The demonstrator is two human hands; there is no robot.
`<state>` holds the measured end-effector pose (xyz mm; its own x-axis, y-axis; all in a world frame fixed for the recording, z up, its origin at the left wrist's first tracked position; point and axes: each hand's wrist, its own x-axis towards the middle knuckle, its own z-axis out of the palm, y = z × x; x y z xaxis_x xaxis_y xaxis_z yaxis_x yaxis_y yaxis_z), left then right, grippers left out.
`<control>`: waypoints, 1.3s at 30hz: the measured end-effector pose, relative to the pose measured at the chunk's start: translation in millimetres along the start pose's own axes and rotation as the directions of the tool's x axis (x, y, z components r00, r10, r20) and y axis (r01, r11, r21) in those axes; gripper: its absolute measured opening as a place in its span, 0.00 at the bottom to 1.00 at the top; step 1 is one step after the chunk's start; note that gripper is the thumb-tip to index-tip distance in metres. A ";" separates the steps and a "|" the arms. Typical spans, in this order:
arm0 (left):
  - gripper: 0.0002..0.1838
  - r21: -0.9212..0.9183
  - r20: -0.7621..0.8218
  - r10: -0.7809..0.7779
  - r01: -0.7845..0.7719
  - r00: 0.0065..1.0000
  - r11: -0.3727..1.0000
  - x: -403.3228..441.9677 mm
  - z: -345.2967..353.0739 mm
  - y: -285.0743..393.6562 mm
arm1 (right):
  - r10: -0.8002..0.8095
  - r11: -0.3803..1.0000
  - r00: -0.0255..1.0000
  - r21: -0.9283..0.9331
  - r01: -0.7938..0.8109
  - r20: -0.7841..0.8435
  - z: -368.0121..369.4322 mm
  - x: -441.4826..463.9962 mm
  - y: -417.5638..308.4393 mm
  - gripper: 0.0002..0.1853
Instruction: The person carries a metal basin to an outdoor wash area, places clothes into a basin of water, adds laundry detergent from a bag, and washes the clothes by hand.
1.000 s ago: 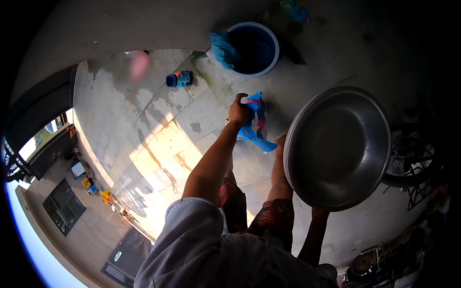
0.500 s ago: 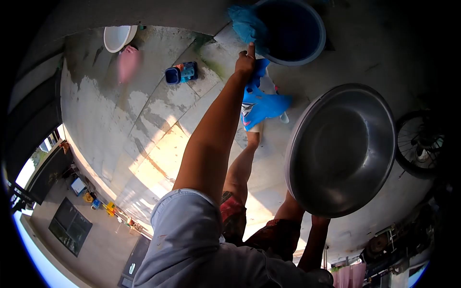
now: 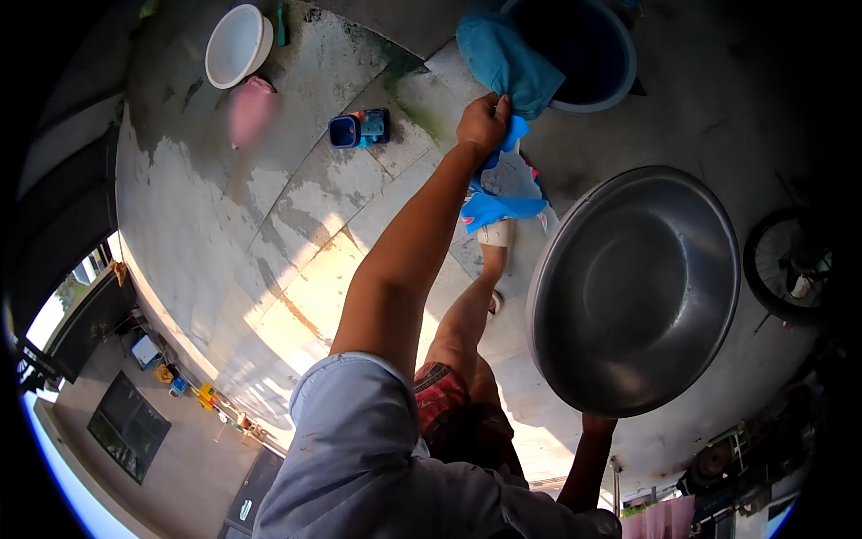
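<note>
My left hand (image 3: 485, 124) is closed, fingers pinched on the edge of a teal cloth (image 3: 516, 67). The cloth hangs against the rim of a large round tub (image 3: 593, 106) with a dark inside. Just below that hand is a crumpled blue sheet with white and printed parts (image 3: 503, 208); whether the hand also holds it, I cannot tell. On the right, my right hand (image 3: 600, 424) grips the lower rim of a wide grey metal basin (image 3: 642, 287), its fingers mostly hidden behind it. The basin is tilted and its inside shows bare.
A white basin (image 3: 238, 49) stands at the upper left beside a pink cloth (image 3: 253, 112). A small dark-blue container (image 3: 344, 132) sits on the partly wet paving. At the right is a wheel (image 3: 786, 265). My legs are below the blue sheet.
My left hand's raised finger has closed onto the teal cloth, which now looks more spread out. The view has shifted slightly, and the metal basin stays in my right hand.
</note>
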<state>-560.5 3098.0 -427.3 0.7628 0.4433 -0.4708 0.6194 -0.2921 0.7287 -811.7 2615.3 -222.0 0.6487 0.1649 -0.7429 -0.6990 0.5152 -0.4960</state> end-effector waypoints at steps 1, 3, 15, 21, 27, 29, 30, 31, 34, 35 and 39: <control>0.20 -0.041 0.002 0.082 -0.082 0.997 0.996 -18.3 -7.8 -3.2 | -0.018 0.998 1.000 -0.068 0.018 -0.004 -2.1 -1.5 2.2 0.32; 0.19 -0.096 0.053 0.118 -0.113 0.992 0.989 -54.8 -23.1 -14.3 | -0.061 0.979 0.998 -0.197 0.057 -0.016 -9.3 -7.1 10.9 0.32; 0.19 -0.488 -0.167 0.014 -0.095 0.986 0.868 -300.3 -139.3 -59.2 | -0.105 0.988 0.977 -0.129 0.082 -0.187 3.9 -115.6 45.9 0.29; 0.21 -0.484 -0.251 -0.096 -0.039 0.963 0.874 -372.1 -270.8 -99.6 | -0.039 0.991 0.988 -0.134 0.019 -0.148 -17.5 -166.9 85.6 0.28; 0.17 -0.347 -0.264 -0.174 0.075 0.949 0.935 -415.4 -368.9 -200.5 | 0.055 0.983 0.989 -0.169 -0.078 -0.134 68.4 -157.4 144.9 0.29; 0.17 -0.405 -0.279 -0.216 0.089 0.936 0.910 -418.4 -400.3 -232.8 | 0.078 0.984 0.989 -0.151 -0.097 -0.124 112.7 -141.3 179.6 0.28; 0.17 -0.440 -0.300 -0.258 0.107 0.918 0.892 -420.4 -419.1 -246.0 | 0.102 0.988 0.992 -0.109 -0.109 -0.070 134.7 -135.5 199.6 0.28; 0.17 -0.494 -0.323 -0.287 0.098 0.902 0.864 -420.5 -437.1 -260.5 | 0.125 0.989 0.992 -0.071 -0.126 -0.019 155.1 -126.8 216.9 0.28; 0.17 -0.580 -0.280 -0.408 0.186 0.869 0.793 -421.9 -497.2 -303.2 | 0.130 0.990 0.991 -0.039 -0.132 -0.037 230.1 -93.6 273.7 0.26; 0.18 -0.544 -0.312 -0.390 0.173 0.866 0.821 -420.0 -516.8 -311.1 | 0.143 0.989 0.990 -0.031 -0.144 -0.014 257.2 -81.1 292.7 0.25; 0.19 -0.561 -0.380 -0.442 0.178 0.812 0.808 -398.7 -600.1 -341.6 | 0.231 0.965 0.972 0.117 -0.234 0.040 368.5 -37.5 357.6 0.22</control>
<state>-1187.5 3529.6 -190.1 0.2749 0.8116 -0.5155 0.5322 0.3181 0.7846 -975.1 3103.2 -205.9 0.4815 0.3129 -0.8187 -0.7911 0.5573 -0.2522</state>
